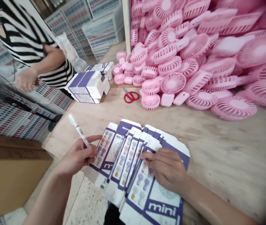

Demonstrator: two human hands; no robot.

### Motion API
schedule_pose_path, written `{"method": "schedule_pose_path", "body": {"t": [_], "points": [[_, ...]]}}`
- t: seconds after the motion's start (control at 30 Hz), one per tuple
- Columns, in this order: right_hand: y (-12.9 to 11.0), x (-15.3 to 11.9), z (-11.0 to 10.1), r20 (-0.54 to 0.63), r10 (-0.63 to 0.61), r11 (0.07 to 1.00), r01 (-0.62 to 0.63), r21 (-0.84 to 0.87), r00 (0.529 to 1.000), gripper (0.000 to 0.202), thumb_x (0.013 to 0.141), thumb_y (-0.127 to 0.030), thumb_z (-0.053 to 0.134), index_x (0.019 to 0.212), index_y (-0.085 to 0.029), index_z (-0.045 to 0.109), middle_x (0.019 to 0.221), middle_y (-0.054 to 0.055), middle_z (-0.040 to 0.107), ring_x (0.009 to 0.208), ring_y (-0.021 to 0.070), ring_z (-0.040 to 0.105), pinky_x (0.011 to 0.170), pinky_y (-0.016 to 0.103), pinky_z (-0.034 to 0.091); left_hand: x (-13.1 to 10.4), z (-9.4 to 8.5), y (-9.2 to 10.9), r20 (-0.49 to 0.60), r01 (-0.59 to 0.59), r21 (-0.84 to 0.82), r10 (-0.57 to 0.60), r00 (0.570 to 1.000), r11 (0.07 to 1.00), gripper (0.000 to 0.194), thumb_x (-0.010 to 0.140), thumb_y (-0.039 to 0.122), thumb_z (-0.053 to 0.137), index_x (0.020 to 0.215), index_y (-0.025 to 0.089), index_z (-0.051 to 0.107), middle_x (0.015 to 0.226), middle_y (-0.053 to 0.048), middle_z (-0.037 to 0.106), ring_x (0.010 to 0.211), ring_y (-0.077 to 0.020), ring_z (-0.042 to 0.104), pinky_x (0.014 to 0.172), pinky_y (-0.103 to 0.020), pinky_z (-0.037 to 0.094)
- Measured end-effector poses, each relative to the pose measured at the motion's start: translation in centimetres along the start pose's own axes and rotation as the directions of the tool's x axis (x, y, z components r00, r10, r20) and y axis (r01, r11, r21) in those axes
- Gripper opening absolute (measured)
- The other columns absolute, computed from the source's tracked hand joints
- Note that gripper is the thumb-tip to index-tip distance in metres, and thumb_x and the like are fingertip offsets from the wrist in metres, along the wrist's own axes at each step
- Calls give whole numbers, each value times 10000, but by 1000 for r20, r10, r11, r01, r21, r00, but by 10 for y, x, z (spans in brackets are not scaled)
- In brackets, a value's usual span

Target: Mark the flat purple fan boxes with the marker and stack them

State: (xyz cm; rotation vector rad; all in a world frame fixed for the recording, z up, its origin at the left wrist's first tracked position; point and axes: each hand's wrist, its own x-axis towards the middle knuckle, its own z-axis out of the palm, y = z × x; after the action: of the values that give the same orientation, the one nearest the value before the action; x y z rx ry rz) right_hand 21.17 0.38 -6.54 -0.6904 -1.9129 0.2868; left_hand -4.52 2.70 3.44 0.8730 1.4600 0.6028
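In my left hand [81, 156] is a white pen [79, 131], held in a closed grip and slanting up to the left. Those same fingers reach the left edge of a fanned row of flattened purple-and-white fan boxes [125, 153], printed with small fans and "mini". My right hand [168, 168] lies over the right part of the row, fingers curled on a flattened box [144, 187] and index finger pointing left along its edge. The boxes overlap near the table's front edge. What lies under my right palm is hidden.
Pink handheld fans [170, 62] are heaped behind. Red-handled scissors [130, 95] lie before them. Folded-up boxes [86, 86] stand at the table's far left. A person in a striped top [32, 40] stands beyond, near stacked crates [105, 28]. A cardboard box [11, 178] sits lower left.
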Motion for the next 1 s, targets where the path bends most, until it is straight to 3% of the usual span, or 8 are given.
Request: {"method": "schedule_pose_path", "body": {"t": [0.1, 0.23, 0.3, 0.43, 0.63, 0.8, 0.9, 1.0], "points": [[0, 0, 1, -8, -4, 1000, 4, 5, 1000, 223, 727, 27, 414, 712, -164, 527, 850, 41, 714, 501, 93, 543, 450, 259, 312, -9, 6, 3, -49, -59, -73, 56, 997, 996, 549, 620, 225, 637, 1145, 101, 533, 470, 85, 390, 399, -33, 292, 391, -176, 191], [1, -1, 1, -10, -9, 1000, 9, 8, 1000, 232, 723, 32, 405, 726, -163, 530, 846, 45, 714, 515, 93, 560, 457, 256, 320, -10, 20, -10, 76, -41, -60, 46, 996, 997, 516, 579, 181, 626, 1084, 96, 566, 446, 86, 410, 377, -34, 278, 379, -177, 186], [1, -1, 1, -2, -12, 1000, 12, 6, 1000, 227, 726, 28, 405, 727, -161, 531, 848, 49, 714, 523, 93, 571, 458, 254, 321, -3, 25, -20, -35, -132, -14, 131, 991, 991, 371, 596, 167, 604, 964, 125, 588, 441, 82, 430, 371, -39, 298, 376, -173, 202], [1, -1, 0, 0, -11, 1000, 11, 6, 1000, 216, 732, 15, 410, 716, -164, 530, 838, 51, 715, 498, 91, 558, 445, 255, 313, 12, 27, -38, -507, -304, 183, 355, 786, 935, 72, 658, 169, 559, 670, 183, 489, 421, 75, 451, 357, -63, 349, 349, -174, 242], [1, 0, -1, 7, -15, 1000, 15, 23, 1000, 229, 718, 39, 420, 728, -154, 542, 833, 71, 715, 521, 98, 586, 445, 251, 338, 18, 27, -51, -537, -289, 481, 538, 649, 828, 60, 662, 160, 555, 627, 185, 514, 478, 55, 502, 437, -87, 441, 406, -181, 329], [1, -1, -1, 15, -8, 1000, 7, 29, 1000, 224, 726, 36, 430, 744, -151, 552, 823, 77, 715, 535, 111, 603, 448, 254, 352, 18, 31, -51, -499, -266, 584, 598, 627, 767, 90, 658, 172, 573, 595, 182, 509, 481, 49, 500, 458, -94, 453, 420, -189, 339], [1, -1, -1, 18, -5, 1000, 4, 22, 1000, 204, 739, 19, 437, 735, -152, 547, 827, 77, 715, 539, 115, 604, 449, 258, 355, 17, 30, -48, -554, -263, 503, 541, 633, 823, 79, 644, 175, 580, 609, 176, 509, 488, 46, 506, 442, -89, 445, 412, -192, 333], [1, -1, -2, 21, -13, 1000, 12, 19, 1000, 212, 746, 20, 430, 729, -157, 545, 832, 67, 716, 517, 102, 590, 442, 254, 352, 14, 23, -38, -531, -273, 203, 340, 776, 940, 102, 640, 169, 556, 741, 164, 539, 483, 61, 480, 383, -64, 378, 374, -183, 274]]}}
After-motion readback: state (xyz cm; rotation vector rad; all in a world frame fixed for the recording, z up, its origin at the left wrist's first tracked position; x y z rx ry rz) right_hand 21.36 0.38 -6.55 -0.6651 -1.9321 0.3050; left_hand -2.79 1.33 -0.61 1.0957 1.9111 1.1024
